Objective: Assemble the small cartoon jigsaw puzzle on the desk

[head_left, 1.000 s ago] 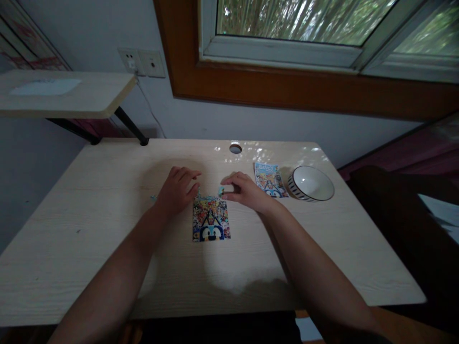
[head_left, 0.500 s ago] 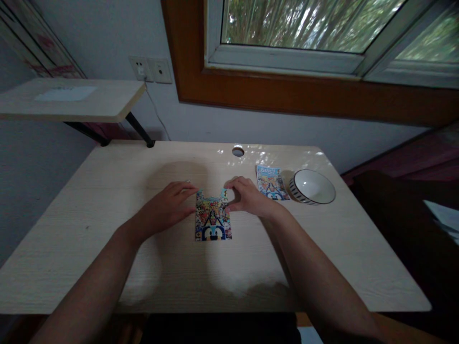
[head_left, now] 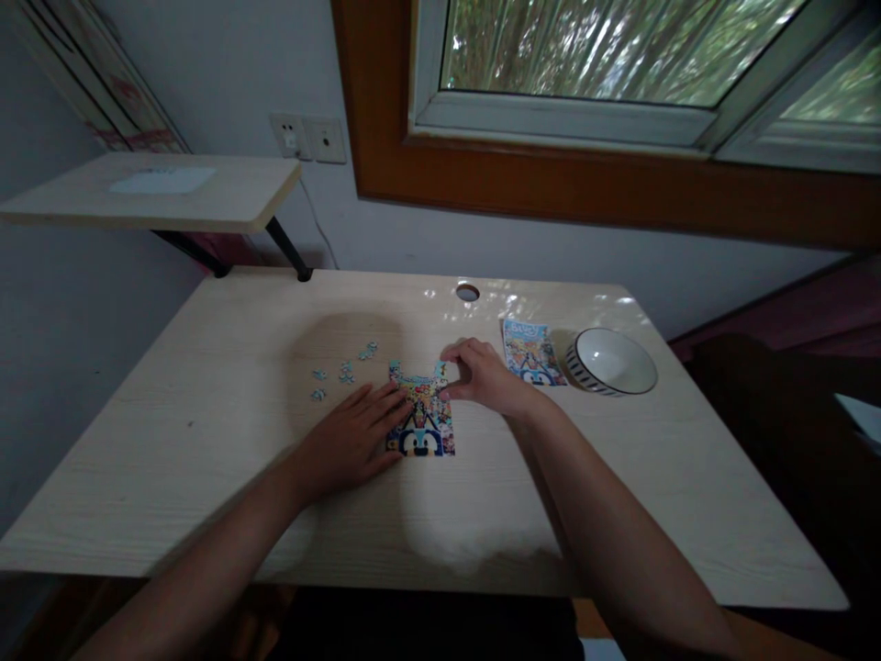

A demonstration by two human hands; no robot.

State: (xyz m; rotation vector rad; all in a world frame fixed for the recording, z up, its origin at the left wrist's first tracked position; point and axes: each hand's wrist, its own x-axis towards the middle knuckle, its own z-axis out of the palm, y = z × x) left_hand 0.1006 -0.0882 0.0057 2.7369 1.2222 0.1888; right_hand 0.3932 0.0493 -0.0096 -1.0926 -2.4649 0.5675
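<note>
The desk (head_left: 551, 514) carries all parts; clock positions are read from the puzzle (head_left: 428, 420), which lies flat ahead of me. A bowl (head_left: 612, 361) with a striped outer wall stands between 2 and 3 o'clock; its visible interior shows white surface and a highlight. My left hand (head_left: 354, 436) is spread, fingers laid over the puzzle's 9 o'clock side, gripping nothing. My right hand (head_left: 478, 375) is part-curled, thumb and forefinger apart at the 1-to-2 o'clock edge; whether they pinch a piece, I cannot tell. A printed sheet (head_left: 533, 352) lies at 2 o'clock, just beside the bowl. Step in hand, as judged: align that edge while the left hand steadies. The next move calls for selecting from the loose pieces (head_left: 347, 373) at 10 to 11 o'clock to suit the 12 o'clock notch.
</note>
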